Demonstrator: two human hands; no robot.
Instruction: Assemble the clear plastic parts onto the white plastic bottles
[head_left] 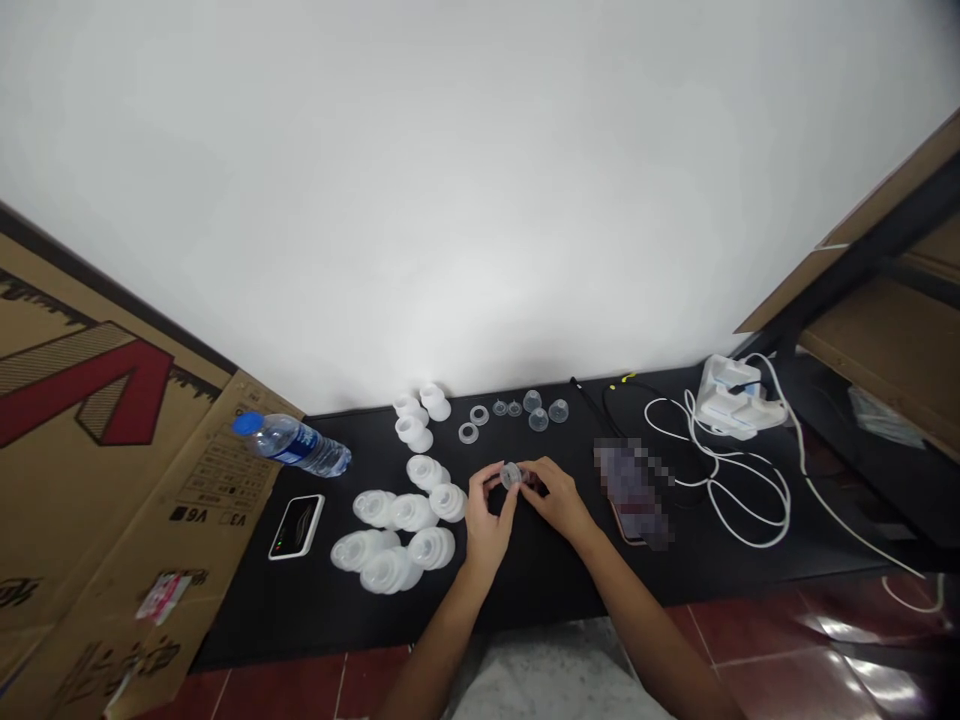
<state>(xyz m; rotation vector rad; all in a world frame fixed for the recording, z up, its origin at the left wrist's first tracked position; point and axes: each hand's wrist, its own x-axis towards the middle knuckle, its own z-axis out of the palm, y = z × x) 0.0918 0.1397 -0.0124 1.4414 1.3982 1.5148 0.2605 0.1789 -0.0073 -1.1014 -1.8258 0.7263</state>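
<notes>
Between my two hands is a small clear round plastic part (511,475), ring-shaped in outline; its exact kind is too small to make out. My left hand (487,515) pinches it from the left with thumb and fingers. From the right, my right hand (556,498) closes its fingertips on the same part. Just left of my left hand stand several frosted white bottle-like pieces with stepped tops (415,512). Beyond my hands lie two clear rings (469,433), two small nipple-like discs (501,408) and three clear domed caps (538,420).
Three open-necked white bottles (414,432) stand near the wall. On the left are a water bottle (300,446), a white device (297,527) and a cardboard box (187,480). To the right lie a phone (634,495), white cables (784,500) and a power strip (739,398) on the black table (525,600).
</notes>
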